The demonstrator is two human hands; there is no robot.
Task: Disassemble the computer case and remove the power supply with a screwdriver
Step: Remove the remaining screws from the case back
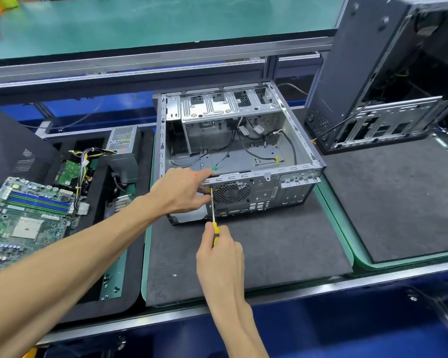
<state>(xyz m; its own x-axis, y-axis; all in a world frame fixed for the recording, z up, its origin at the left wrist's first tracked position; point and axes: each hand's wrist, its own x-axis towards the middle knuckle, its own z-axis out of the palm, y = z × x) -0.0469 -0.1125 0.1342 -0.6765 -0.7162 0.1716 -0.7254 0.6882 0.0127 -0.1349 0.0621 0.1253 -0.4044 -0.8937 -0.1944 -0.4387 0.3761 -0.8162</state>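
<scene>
An open grey computer case (290,156) lies on its side on a dark mat, its rear panel with the round fan grille (232,193) facing me. Loose black cables lie inside it. My left hand (181,193) grips the rear panel's upper left corner, fingers over the top edge and thumb below. My right hand (219,250) holds a screwdriver (213,218) with a yellow and black handle. Its metal shaft points up, and the tip sits on the rear panel just left of the fan grille. A removed grey power supply (123,148) with coloured wires stands left of the case.
A green motherboard (23,218) and other parts lie in a black tray at left. A dark side panel (8,148) leans at far left. Another black case (383,73) stands upright at right on a second mat (398,208). A green shelf (153,24) runs above.
</scene>
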